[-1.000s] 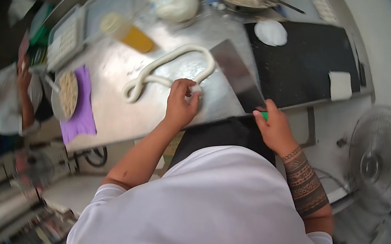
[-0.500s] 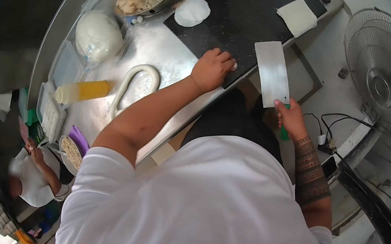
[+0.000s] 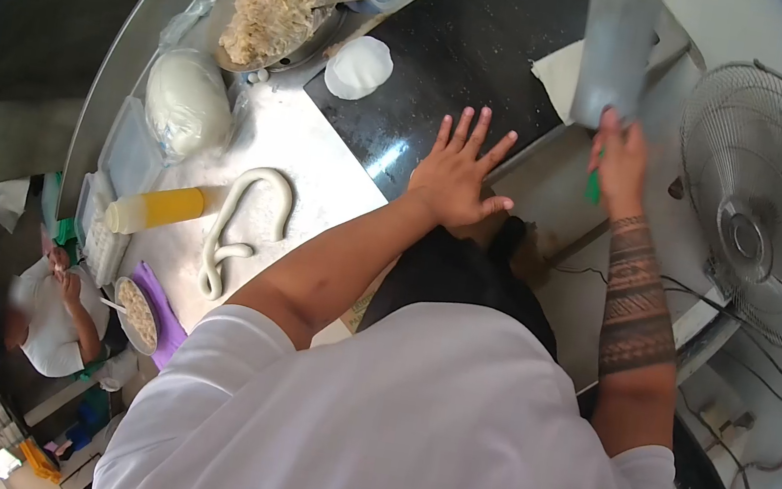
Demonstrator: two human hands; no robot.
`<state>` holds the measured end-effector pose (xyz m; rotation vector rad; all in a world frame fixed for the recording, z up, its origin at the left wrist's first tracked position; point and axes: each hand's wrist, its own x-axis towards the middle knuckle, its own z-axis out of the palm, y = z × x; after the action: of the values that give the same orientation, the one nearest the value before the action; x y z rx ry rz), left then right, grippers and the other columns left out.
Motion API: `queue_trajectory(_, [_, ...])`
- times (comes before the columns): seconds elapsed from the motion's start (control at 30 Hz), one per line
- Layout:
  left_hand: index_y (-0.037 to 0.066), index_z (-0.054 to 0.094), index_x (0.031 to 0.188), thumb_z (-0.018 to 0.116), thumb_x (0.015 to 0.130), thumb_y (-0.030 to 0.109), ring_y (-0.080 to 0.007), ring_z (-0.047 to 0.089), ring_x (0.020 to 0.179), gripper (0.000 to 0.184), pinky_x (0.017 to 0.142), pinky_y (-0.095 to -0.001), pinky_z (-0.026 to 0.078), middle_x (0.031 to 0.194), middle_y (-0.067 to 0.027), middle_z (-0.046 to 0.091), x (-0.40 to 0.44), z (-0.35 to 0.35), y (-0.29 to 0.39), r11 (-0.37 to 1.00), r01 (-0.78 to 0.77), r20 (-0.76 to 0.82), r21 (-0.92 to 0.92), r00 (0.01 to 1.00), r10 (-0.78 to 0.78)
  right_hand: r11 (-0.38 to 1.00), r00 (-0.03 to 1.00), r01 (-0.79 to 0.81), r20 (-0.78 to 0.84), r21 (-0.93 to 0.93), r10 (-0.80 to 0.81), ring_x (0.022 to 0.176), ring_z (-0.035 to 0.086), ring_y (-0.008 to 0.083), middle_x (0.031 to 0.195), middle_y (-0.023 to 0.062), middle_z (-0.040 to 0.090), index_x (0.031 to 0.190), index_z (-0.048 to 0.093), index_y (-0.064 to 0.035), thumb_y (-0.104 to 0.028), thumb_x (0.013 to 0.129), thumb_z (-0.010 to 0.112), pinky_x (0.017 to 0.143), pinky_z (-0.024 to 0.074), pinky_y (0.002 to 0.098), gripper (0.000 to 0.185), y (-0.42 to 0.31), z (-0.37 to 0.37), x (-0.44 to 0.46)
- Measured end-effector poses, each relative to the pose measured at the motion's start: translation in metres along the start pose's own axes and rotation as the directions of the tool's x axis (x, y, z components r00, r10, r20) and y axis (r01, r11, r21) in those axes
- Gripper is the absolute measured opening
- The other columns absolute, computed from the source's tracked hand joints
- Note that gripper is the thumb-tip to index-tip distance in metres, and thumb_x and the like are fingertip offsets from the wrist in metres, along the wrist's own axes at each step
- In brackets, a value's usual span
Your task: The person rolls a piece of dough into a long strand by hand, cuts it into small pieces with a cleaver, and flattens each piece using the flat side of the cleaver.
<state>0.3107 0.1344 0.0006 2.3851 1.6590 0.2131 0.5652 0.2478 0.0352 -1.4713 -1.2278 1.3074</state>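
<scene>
My left hand [image 3: 462, 172] is spread flat at the near edge of the black board [image 3: 474, 29], fingers apart; whether anything lies under the palm is hidden. My right hand [image 3: 620, 162] grips the green handle of a cleaver [image 3: 613, 60], its broad blade blurred and pointing away from me. The blade partly covers a folded white cloth [image 3: 558, 75] at the board's right edge. White thin rounds [image 3: 359, 68] rest on the board's left side. A curled rope of dough [image 3: 234, 196] lies on the metal table.
A bowl of shredded filling [image 3: 279, 10] stands at the far left, near a bagged white mass [image 3: 188, 103]. Closer are a yellow oil bottle [image 3: 157, 210] and a small bowl [image 3: 138, 316] on purple cloth. A fan [image 3: 755, 208] stands right; another person [image 3: 62, 317] is at left.
My left hand has opened from a closed grip on a small white piece, which no longer shows. The cleaver has moved farther away and right. The dough rope's near end now looks bent inward.
</scene>
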Motion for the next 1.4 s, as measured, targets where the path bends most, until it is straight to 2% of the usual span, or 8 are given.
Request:
queue_trajectory(0.13, [0.022,0.022,0.172,0.054,0.094,0.078,-0.0486,0.012,0.162,0.102,0.131,-0.0579,0.013,0.175,-0.0277,0.012,0.002,-0.010,-0.006,0.993,-0.062,-0.023,-0.097,0.998,0.060,0.925,0.918,-0.380,0.111,-0.020,0.380,0.050,0.049,0.0099,0.069,-0.0005,0.053,0.104,0.060,-0.0058,-0.038,0.103,0.073,0.044,0.0422,0.0305,0.035,0.054,-0.010,-0.006])
queue_trajectory(0.2, [0.018,0.017,0.172,0.060,0.095,0.071,-0.0462,0.012,0.163,0.103,0.130,-0.0565,0.015,0.176,-0.0261,0.012,-0.002,-0.007,-0.020,0.899,-0.101,-0.157,-0.426,0.987,0.037,0.921,0.912,-0.340,0.170,-0.192,0.373,0.058,0.057,0.0136,0.075,0.0015,0.060,0.108,0.063,-0.0041,-0.037,0.099,0.077,0.053,0.0497,0.0333,0.038,0.042,-0.015,-0.024])
queue_trajectory(0.3, [0.010,0.000,0.172,0.064,0.100,0.054,-0.0389,0.016,0.163,0.106,0.130,-0.0536,0.019,0.177,-0.0202,0.016,0.000,0.000,-0.039,0.344,-0.030,-0.177,-0.938,0.897,-0.404,0.892,0.894,-0.160,0.320,-0.422,0.312,0.078,0.068,0.0196,0.090,0.0065,0.071,0.115,0.067,-0.0009,-0.034,0.093,0.083,0.073,0.0567,0.0373,0.043,0.025,-0.012,-0.062])
queue_trajectory(0.47, [0.018,0.022,0.171,0.062,0.100,0.054,-0.0505,0.019,0.160,0.090,0.128,-0.0621,0.019,0.175,-0.0234,0.019,-0.002,-0.037,-0.080,0.970,0.191,-0.338,-0.149,0.912,-0.231,0.915,0.724,0.051,0.647,-0.399,0.241,0.107,0.072,0.0261,0.113,0.0152,0.076,0.124,0.069,0.0018,-0.028,0.085,0.089,0.096,0.0543,0.0398,0.053,0.046,0.041,-0.081])
queue_trajectory(0.57, [0.026,0.032,0.168,0.060,0.095,0.065,-0.0520,0.022,0.158,0.088,0.127,-0.0651,0.018,0.173,-0.0244,0.024,-0.017,-0.025,-0.077,0.969,-0.210,0.023,0.131,0.978,0.208,0.894,0.631,0.129,0.731,-0.429,0.260,0.106,0.071,0.0275,0.111,0.0170,0.076,0.125,0.068,0.0011,-0.026,0.083,0.090,0.095,0.0541,0.0406,0.054,0.047,0.071,-0.081])
queue_trajectory(1.0, [0.029,0.032,0.168,0.055,0.096,0.069,-0.0488,0.020,0.160,0.087,0.127,-0.0668,0.014,0.174,-0.0231,0.022,0.009,-0.012,-0.047,0.996,-0.078,-0.009,0.031,0.997,0.079,0.705,0.626,0.214,0.649,-0.676,0.432,0.109,0.070,0.0425,0.109,0.0257,0.073,0.127,0.061,0.0025,-0.039,0.084,0.088,0.092,0.0544,0.0480,0.066,0.004,0.050,-0.062])
queue_trajectory(1.23, [0.027,0.040,0.165,0.057,0.093,0.071,-0.0435,0.025,0.159,0.086,0.127,-0.0634,0.018,0.174,-0.0211,0.026,0.050,-0.021,-0.106,0.976,-0.155,-0.211,0.151,0.960,0.185,0.646,0.749,0.409,0.641,-0.645,0.167,0.095,0.071,0.0418,0.099,0.0255,0.071,0.116,0.064,0.0031,-0.041,0.082,0.089,0.083,0.0551,0.0461,0.061,-0.014,0.081,-0.030])
queue_trajectory(1.4, [0.026,0.033,0.168,0.060,0.091,0.071,-0.0451,0.020,0.161,0.094,0.129,-0.0638,0.015,0.175,-0.0243,0.019,0.003,-0.014,-0.079,0.956,-0.290,-0.016,0.032,0.957,0.291,0.797,0.727,0.204,0.634,-0.569,0.266,0.110,0.071,0.0343,0.114,0.0235,0.073,0.124,0.065,0.0041,-0.033,0.079,0.093,0.095,0.0556,0.0437,0.064,0.022,0.064,-0.098])
